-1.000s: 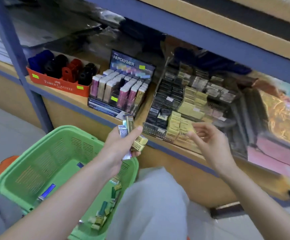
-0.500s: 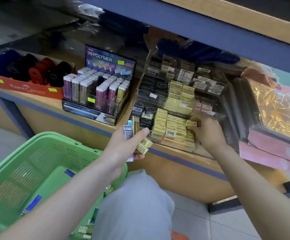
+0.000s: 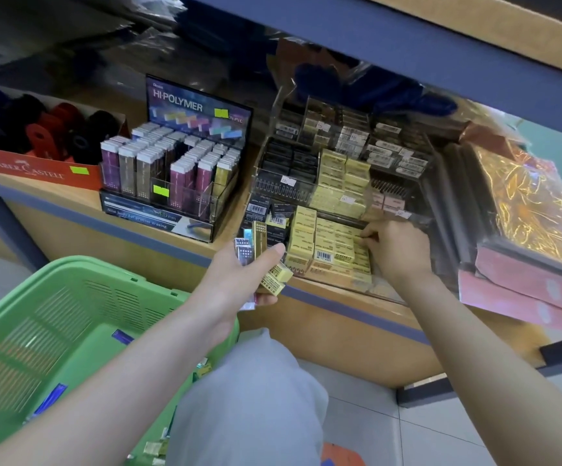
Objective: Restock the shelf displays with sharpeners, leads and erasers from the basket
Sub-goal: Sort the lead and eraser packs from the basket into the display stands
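Observation:
My left hand (image 3: pixel 239 280) grips a bundle of small packs (image 3: pixel 259 250): gold and silvery-blue lead cases upright and two yellow erasers below the thumb. It hovers at the shelf's front edge. My right hand (image 3: pixel 392 250) reaches into the clear acrylic eraser display (image 3: pixel 273 183), fingertips pressing on a yellow eraser among the front-row yellow erasers (image 3: pixel 323 243). Whether it pinches one is hidden by the fingers. The green basket (image 3: pixel 71 297) sits low left with several loose packs in its bottom.
A HI-POLYMER display (image 3: pixel 179 176) of purple and gold eraser packs stands left of the acrylic case. Farther left is a red Faber-Castell box (image 3: pixel 37 169) of sharpeners. Pink and gold foil packages (image 3: pixel 525 230) lie right. A blue shelf beam (image 3: pixel 407 52) hangs overhead.
My right hand moved forward from the air into the front row of yellow erasers and settled there. The view shifted right and closer. My left hand kept its bundle.

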Demonstrator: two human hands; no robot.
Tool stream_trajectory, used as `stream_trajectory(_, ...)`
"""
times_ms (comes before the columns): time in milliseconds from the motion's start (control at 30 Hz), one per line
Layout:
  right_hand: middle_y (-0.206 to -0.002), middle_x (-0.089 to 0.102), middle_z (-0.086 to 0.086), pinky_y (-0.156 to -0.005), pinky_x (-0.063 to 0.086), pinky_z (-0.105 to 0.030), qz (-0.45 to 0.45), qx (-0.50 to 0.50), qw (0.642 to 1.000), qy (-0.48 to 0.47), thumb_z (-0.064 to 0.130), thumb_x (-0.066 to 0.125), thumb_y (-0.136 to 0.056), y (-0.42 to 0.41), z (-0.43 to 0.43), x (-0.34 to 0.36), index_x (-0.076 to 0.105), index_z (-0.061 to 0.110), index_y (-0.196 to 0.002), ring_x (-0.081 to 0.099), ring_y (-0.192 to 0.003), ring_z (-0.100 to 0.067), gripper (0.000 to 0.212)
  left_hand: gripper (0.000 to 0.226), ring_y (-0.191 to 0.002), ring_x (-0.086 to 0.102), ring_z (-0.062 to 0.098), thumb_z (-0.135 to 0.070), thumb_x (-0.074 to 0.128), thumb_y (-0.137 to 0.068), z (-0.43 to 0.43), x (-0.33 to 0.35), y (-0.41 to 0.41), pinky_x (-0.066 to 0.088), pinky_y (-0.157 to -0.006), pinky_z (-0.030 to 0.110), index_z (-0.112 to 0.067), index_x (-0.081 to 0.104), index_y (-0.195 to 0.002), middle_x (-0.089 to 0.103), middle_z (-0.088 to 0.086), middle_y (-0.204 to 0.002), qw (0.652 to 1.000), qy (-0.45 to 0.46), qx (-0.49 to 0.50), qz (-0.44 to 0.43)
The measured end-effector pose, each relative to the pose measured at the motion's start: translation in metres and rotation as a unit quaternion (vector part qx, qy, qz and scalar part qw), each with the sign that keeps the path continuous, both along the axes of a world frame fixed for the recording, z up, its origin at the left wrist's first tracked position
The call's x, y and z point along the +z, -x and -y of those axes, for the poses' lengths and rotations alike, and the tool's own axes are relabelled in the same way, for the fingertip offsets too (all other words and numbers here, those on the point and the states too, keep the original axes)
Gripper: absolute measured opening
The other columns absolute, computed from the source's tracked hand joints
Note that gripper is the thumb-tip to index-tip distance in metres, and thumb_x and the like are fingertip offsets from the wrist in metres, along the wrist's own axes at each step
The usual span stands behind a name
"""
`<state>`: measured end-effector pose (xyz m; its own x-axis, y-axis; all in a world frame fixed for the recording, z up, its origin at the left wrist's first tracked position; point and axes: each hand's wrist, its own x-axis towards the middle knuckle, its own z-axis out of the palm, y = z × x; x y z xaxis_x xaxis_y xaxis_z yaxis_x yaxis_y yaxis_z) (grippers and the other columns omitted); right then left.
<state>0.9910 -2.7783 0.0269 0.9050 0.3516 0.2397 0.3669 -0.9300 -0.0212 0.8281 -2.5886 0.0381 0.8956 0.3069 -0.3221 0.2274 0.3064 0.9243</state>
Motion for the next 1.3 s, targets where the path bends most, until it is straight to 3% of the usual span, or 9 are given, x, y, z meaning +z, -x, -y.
stream_trajectory(167, -0.113, 0.066, -0.009, -0.075, 0.044, -0.034, 0.002, 0.007, 0.999, 0.041, 0.022, 0.053, -0.095, 0.009, -0.001, 0.001, 0.068, 0.017, -0.112, 0.056, -0.106, -0.028, 0.023, 0.014, -0.060, 0.059, 0.009, -0.028, 0.064, -0.088, 0.000, -0.001, -0.002, 0.052, -0.049, 0.020, -0.015, 0.059, -0.093, 0.065, -0.001, -0.074, 1.000, 0.019, -0.001, 0.008)
stream_trajectory(233, -0.111, 0.066, -0.004, -0.076, 0.047, -0.030, -0.011, 0.034, 0.996, -0.083, 0.021, 0.052, -0.096, 0.025, -0.006, 0.009, 0.065, 0.015, -0.114, 0.059, -0.099, -0.020, 0.023, 0.015, -0.062, 0.060, 0.010, -0.029, 0.064, -0.088, 0.002, 0.000, -0.002, 0.051, -0.050, 0.019, -0.016, 0.058, -0.094, 0.065, 0.000, -0.077, 0.999, 0.040, 0.000, 0.011)
stream_trajectory(333, -0.095, 0.064, 0.013, -0.070, 0.048, -0.017, -0.162, 0.108, 0.928, -0.317, 0.028, 0.054, -0.094, 0.065, -0.025, 0.026, 0.061, 0.026, -0.105, 0.062, -0.082, -0.004, 0.013, 0.015, -0.063, 0.060, 0.010, -0.030, 0.063, -0.088, 0.003, 0.001, -0.005, 0.051, -0.049, 0.019, -0.016, 0.058, -0.094, 0.065, 0.001, -0.079, 0.998, 0.061, 0.005, 0.014)
stream_trajectory(533, -0.090, 0.068, 0.009, -0.076, 0.056, -0.026, -0.348, 0.149, 0.852, -0.363, 0.032, 0.062, -0.088, 0.110, -0.046, 0.027, 0.060, 0.037, -0.091, 0.066, -0.086, -0.011, 0.006, 0.019, -0.056, 0.062, 0.005, -0.029, 0.063, -0.088, 0.007, -0.003, -0.007, 0.051, -0.049, 0.020, -0.011, 0.060, -0.094, 0.065, 0.000, -0.073, 0.999, 0.029, -0.024, 0.029)
stream_trajectory(733, -0.082, 0.065, 0.005, -0.075, 0.055, -0.030, -0.338, 0.095, 0.857, -0.378, 0.026, 0.057, -0.094, 0.104, -0.035, 0.024, 0.060, 0.028, -0.097, 0.063, -0.074, -0.008, 0.005, 0.015, -0.055, 0.061, 0.003, -0.028, 0.065, -0.086, 0.008, -0.001, -0.004, 0.052, -0.049, 0.020, -0.015, 0.060, -0.092, 0.067, -0.005, -0.069, 0.999, 0.029, -0.030, 0.027)
stream_trajectory(867, -0.077, 0.064, -0.005, -0.064, 0.044, -0.027, -0.185, 0.028, 0.940, -0.285, 0.027, 0.037, -0.101, 0.078, -0.013, 0.024, 0.055, 0.016, -0.093, 0.061, -0.076, -0.024, 0.023, 0.021, -0.065, 0.060, 0.007, -0.029, 0.066, -0.085, 0.003, -0.001, -0.004, 0.051, -0.049, 0.019, -0.014, 0.059, -0.098, 0.064, -0.002, -0.084, 0.999, 0.027, -0.017, 0.024)
stream_trajectory(1000, -0.071, 0.057, -0.006, -0.056, 0.032, -0.018, -0.163, 0.023, 0.970, -0.180, 0.029, 0.042, -0.101, 0.054, 0.005, 0.018, 0.057, 0.011, -0.076, 0.052, -0.073, -0.027, 0.035, 0.017, -0.061, 0.062, 0.004, -0.028, 0.066, -0.085, 0.002, -0.003, -0.003, 0.052, -0.051, 0.020, -0.017, 0.059, -0.097, 0.065, -0.003, -0.083, 0.999, 0.033, -0.016, 0.023)
stream_trajectory(1167, -0.088, 0.068, -0.005, -0.079, 0.051, -0.036, -0.211, 0.032, 0.959, -0.185, 0.029, 0.056, -0.094, 0.039, 0.005, 0.015, 0.063, 0.019, -0.089, 0.062, -0.085, -0.021, 0.014, 0.018, -0.060, 0.062, 0.003, -0.027, 0.065, -0.086, 0.000, -0.004, -0.006, 0.052, -0.050, 0.020, -0.016, 0.058, -0.098, 0.065, -0.002, -0.084, 0.999, 0.033, -0.013, 0.019)
stream_trajectory(1300, -0.086, 0.068, -0.010, -0.075, 0.056, -0.027, -0.216, 0.028, 0.954, -0.204, 0.024, 0.063, -0.091, 0.039, 0.001, 0.011, 0.064, 0.018, -0.083, 0.065, -0.084, -0.022, 0.011, 0.017, -0.063, 0.060, 0.007, -0.027, 0.066, -0.086, 0.000, -0.007, -0.006, 0.051, -0.050, 0.019, -0.016, 0.058, -0.097, 0.063, 0.000, -0.085, 0.999, 0.035, -0.013, 0.013)
